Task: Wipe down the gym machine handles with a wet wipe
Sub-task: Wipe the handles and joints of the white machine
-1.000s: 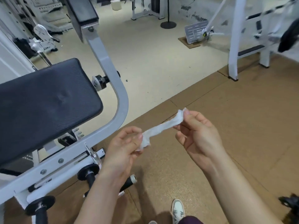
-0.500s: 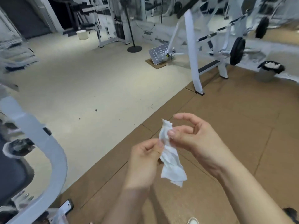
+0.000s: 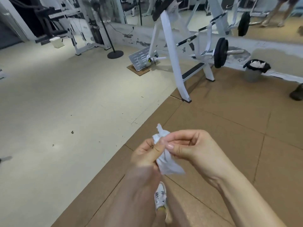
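Observation:
A crumpled white wet wipe (image 3: 165, 163) hangs between both my hands in front of me, above the brown mat floor. My left hand (image 3: 147, 154) pinches its upper part from the left. My right hand (image 3: 191, 149) pinches it from the right with thumb and fingers curled. A white plate-loaded gym machine (image 3: 177, 51) with black-gripped handles (image 3: 186, 40) stands farther ahead; neither hand is near it.
A bin lined with a black bag (image 3: 255, 69) holding white waste sits at the right by the wall. A fan stand base (image 3: 115, 54) and a cable machine (image 3: 85, 35) stand at the back left. My white shoe (image 3: 160, 199) shows below the hands.
The view has swung right, away from the black padded bench machine, which has left the frame. The wipe went from stretched between the hands to bunched and hanging.

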`<state>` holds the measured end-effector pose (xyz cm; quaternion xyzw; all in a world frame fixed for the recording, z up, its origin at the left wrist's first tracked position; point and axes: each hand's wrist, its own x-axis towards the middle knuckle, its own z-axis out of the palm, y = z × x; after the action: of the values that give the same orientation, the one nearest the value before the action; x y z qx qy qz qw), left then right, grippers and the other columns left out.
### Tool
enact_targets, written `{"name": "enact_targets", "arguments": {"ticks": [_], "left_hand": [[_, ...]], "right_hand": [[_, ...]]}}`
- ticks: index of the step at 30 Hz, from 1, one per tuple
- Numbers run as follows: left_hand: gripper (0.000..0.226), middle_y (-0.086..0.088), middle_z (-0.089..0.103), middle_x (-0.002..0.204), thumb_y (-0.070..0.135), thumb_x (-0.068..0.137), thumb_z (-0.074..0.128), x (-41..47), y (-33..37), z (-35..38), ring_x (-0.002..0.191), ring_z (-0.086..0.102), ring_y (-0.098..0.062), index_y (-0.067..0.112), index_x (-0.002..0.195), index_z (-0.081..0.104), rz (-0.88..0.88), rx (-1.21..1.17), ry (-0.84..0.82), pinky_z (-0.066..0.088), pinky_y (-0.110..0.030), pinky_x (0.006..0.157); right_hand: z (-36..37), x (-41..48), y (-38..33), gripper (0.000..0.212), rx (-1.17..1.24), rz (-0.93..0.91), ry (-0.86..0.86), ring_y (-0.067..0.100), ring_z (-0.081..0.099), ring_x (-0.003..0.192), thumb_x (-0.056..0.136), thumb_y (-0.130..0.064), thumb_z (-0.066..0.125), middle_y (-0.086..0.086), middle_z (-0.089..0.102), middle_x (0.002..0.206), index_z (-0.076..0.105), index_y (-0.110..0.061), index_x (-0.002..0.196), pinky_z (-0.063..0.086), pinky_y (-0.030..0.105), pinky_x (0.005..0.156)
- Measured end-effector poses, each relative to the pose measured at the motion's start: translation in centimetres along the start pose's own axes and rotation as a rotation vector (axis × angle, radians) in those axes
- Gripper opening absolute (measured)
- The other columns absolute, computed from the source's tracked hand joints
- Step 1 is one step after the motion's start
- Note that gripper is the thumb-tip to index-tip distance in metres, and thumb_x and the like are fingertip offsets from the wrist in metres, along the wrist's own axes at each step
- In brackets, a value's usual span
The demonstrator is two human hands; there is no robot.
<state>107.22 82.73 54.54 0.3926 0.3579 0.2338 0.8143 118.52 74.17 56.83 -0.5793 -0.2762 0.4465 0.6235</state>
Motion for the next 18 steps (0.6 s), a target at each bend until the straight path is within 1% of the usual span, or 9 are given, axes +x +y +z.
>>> {"name": "enact_targets", "arguments": {"ticks": [1, 3, 4, 6, 8, 10, 12, 15, 18], "left_hand": [[0.067, -0.037, 0.056, 0.120, 0.032, 0.069, 0.077, 2.2, 0.6, 0.4, 0.102, 0.060, -0.044, -0.012, 0.112, 0.053, -0.014, 0.007, -0.031, 0.047, -0.057, 0.091], [0.064, -0.027, 0.064, 0.113, 0.039, 0.067, 0.079, 6.9, 2.2, 1.0, 0.090, 0.063, -0.033, -0.006, 0.106, 0.057, -0.018, 0.026, -0.080, 0.053, -0.044, 0.071], [0.060, -0.023, 0.067, 0.109, 0.040, 0.068, 0.078, 9.2, 3.2, 1.4, 0.088, 0.064, -0.030, -0.004, 0.105, 0.059, -0.011, 0.036, -0.102, 0.054, -0.040, 0.067], [0.049, -0.024, 0.069, 0.107, 0.033, 0.080, 0.073, 13.9, 5.5, 2.4, 0.090, 0.067, -0.030, -0.006, 0.106, 0.061, 0.007, 0.082, -0.138, 0.055, -0.039, 0.073], [0.035, -0.028, 0.069, 0.102, 0.026, 0.082, 0.068, 18.3, 8.0, 3.5, 0.087, 0.067, -0.031, -0.005, 0.099, 0.066, 0.040, 0.127, -0.140, 0.054, -0.039, 0.076], [0.034, -0.026, 0.070, 0.094, 0.022, 0.076, 0.069, 22.5, 10.6, 4.5, 0.083, 0.068, -0.030, -0.007, 0.093, 0.068, 0.098, 0.167, -0.138, 0.055, -0.035, 0.072], [0.028, -0.019, 0.073, 0.089, 0.020, 0.078, 0.069, 26.5, 12.6, 5.8, 0.080, 0.070, -0.028, -0.003, 0.094, 0.071, 0.189, 0.260, -0.104, 0.056, -0.031, 0.070], [0.007, -0.004, 0.075, 0.074, 0.018, 0.087, 0.067, 32.0, 14.6, 8.0, 0.068, 0.069, -0.016, 0.014, 0.088, 0.073, 0.330, 0.477, -0.011, 0.054, -0.023, 0.063], [0.010, 0.001, 0.073, 0.071, 0.019, 0.091, 0.061, 37.5, 15.6, 10.9, 0.066, 0.067, -0.011, 0.016, 0.086, 0.070, 0.346, 0.516, -0.022, 0.053, -0.022, 0.063]], "right_hand": [[-0.7, 2.1, -0.2, 0.006, -0.024, -0.006, 0.027, 0.014, 0.064, 0.068, 0.078, -0.005, 0.073, 0.014, 0.072, 0.074, 0.075, -0.007, 0.082, 0.051, 0.020, 0.064], [-2.0, 6.5, -0.8, 0.011, -0.044, -0.022, 0.097, 0.009, 0.059, 0.060, 0.085, -0.003, 0.067, 0.005, 0.067, 0.067, 0.073, -0.010, 0.078, 0.047, 0.018, 0.057], [-2.4, 8.8, -1.3, 0.013, -0.029, -0.016, 0.115, 0.008, 0.057, 0.059, 0.086, -0.005, 0.066, 0.002, 0.065, 0.066, 0.072, -0.013, 0.077, 0.046, 0.018, 0.056], [-3.0, 13.4, -2.7, 0.006, -0.022, 0.014, 0.100, 0.007, 0.057, 0.060, 0.084, -0.018, 0.069, 0.001, 0.064, 0.069, 0.068, -0.014, 0.079, 0.047, 0.021, 0.056], [-3.8, 17.7, -4.3, 0.013, -0.073, 0.001, 0.126, 0.009, 0.059, 0.064, 0.076, -0.024, 0.075, 0.000, 0.065, 0.071, 0.069, -0.014, 0.080, 0.048, 0.023, 0.059], [-5.1, 21.9, -5.9, 0.005, -0.091, -0.058, 0.227, 0.015, 0.061, 0.067, 0.077, -0.014, 0.076, 0.005, 0.067, 0.072, 0.071, -0.013, 0.076, 0.050, 0.027, 0.063], [-6.9, 25.9, -7.3, 0.011, -0.042, -0.101, 0.326, 0.015, 0.060, 0.063, 0.080, -0.005, 0.073, 0.008, 0.066, 0.069, 0.070, -0.012, 0.071, 0.048, 0.025, 0.058], [-9.5, 30.7, -8.7, 0.015, 0.072, -0.120, 0.442, 0.009, 0.052, 0.050, 0.082, -0.002, 0.069, 0.001, 0.061, 0.060, 0.068, -0.012, 0.071, 0.044, 0.019, 0.046], [-12.3, 35.3, -9.4, 0.014, 0.123, -0.133, 0.512, 0.010, 0.048, 0.046, 0.085, -0.004, 0.066, -0.002, 0.059, 0.058, 0.067, -0.011, 0.074, 0.045, 0.021, 0.043]]}}
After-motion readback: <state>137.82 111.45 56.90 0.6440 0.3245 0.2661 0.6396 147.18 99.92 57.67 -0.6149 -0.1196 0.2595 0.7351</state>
